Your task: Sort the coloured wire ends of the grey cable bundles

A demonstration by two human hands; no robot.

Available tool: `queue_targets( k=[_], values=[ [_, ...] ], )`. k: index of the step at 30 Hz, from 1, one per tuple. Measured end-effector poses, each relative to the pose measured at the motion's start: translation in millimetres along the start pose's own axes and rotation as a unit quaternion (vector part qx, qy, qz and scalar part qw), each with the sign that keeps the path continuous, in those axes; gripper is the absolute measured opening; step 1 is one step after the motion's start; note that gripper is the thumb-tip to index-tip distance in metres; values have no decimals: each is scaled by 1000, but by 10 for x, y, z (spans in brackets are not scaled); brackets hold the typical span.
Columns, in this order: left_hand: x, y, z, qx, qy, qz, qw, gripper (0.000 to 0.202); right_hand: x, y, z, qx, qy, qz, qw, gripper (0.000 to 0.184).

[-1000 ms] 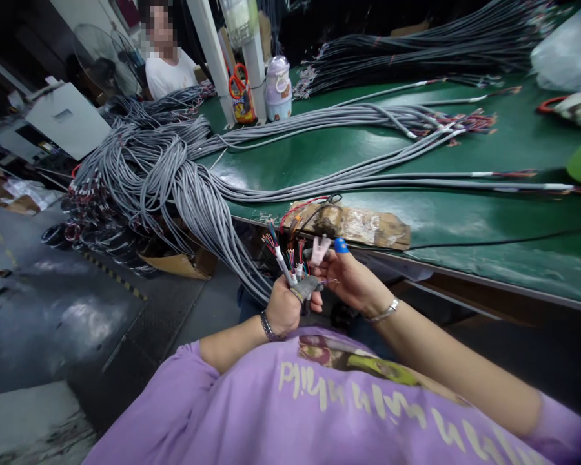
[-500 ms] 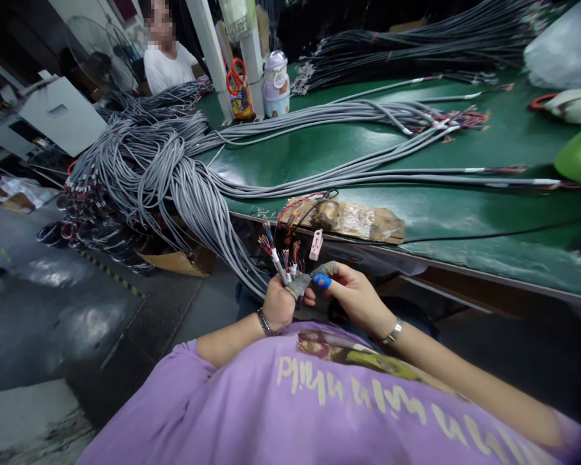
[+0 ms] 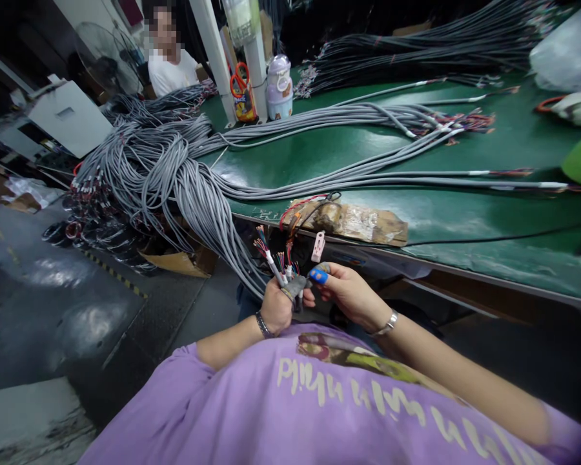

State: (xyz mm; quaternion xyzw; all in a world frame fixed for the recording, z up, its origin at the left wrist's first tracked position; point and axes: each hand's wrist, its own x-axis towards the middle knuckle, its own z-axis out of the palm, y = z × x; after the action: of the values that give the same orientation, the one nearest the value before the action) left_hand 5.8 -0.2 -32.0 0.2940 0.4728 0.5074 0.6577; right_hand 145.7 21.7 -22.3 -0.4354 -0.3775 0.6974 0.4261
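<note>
My left hand (image 3: 277, 309) is wrapped round the ends of several grey cables (image 3: 271, 259), with grey finger covers on some fingers. White-sleeved cable ends stand up out of the grip, fanning into thin coloured wires (image 3: 260, 240). Just to the right, the fingers of my right hand (image 3: 356, 292) are pinched together close to the left fingertips. Blue tape (image 3: 318, 276) wraps one of these fingers, and a grey cover sits on another. Whatever lies in the right pinch is too small to make out.
A large heap of grey cables (image 3: 174, 161) hangs over the bench's left edge. On the green bench (image 3: 290, 158) lie a taped wooden board (image 3: 368, 223) with wires and a pink tag (image 3: 318, 247). Scissors (image 3: 239, 79) and a lidded cup (image 3: 279, 87) stand behind. A person (image 3: 172, 68) sits beyond.
My right fingers have shifted slightly at the left fingertips, still pinched. The cable ends in my left hand have tilted a little. The whole view has shifted slightly.
</note>
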Motion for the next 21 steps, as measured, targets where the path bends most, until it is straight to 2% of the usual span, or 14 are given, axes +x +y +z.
queue_targets(
  k=[3,5,9,11,13,17,19,21],
  values=[
    [15,15,2,-19,29,-5,999,45,-20,7,-26,9,-3,4,1000,42],
    [14,13,2,-17,29,-8,999,45,-11,3,-18,14,2,-3,1000,41],
    [-9,-8,7,21,-32,-10,999,43,49,9,54,41,-13,6,999,41],
    [-15,-6,8,32,-45,-10,998,43,81,24,83,68,-30,22,997,42],
    [-15,9,4,25,-32,-6,999,44,107,41,76,107,-16,26,994,42],
    [-9,48,-13,-3,1,1,1000,45,108,52,-38,173,53,27,983,41],
    [-6,52,-14,-12,6,0,1000,45,70,52,-87,172,47,41,983,37],
    [-4,46,-6,-17,6,-1,1000,45,16,52,-92,145,11,55,988,34]
  ],
)
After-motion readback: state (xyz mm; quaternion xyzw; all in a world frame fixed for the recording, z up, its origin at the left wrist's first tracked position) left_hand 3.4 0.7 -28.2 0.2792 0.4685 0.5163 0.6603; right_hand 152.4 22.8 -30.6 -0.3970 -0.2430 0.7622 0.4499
